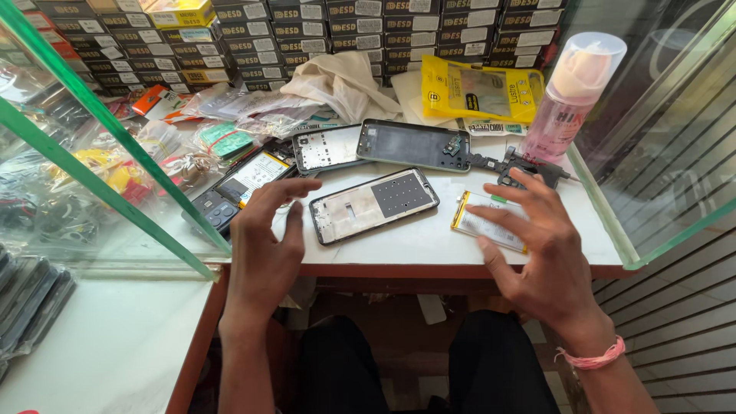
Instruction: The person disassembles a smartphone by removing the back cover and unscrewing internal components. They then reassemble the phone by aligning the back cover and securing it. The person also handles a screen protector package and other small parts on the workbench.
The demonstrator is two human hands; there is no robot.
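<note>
Just left of the phone frame (374, 205) lying at the desk's (429, 241) front edge, the left hand (264, 245) hovers with fingers spread, holding nothing. Right of that frame the right hand (540, 257) is spread too, its fingertips over a flat phone battery (483, 224). Behind the frame lie two more phone housings (383, 146). Farther back right of it stands a pink spray bottle (571, 96), beside a yellow packet (479, 90) and a white cloth (341, 80).

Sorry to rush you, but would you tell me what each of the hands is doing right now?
Left hand: open, fingers spread, holding nothing, beside the phone frame.
Right hand: open, holding nothing, fingers over the flat battery.
</note>
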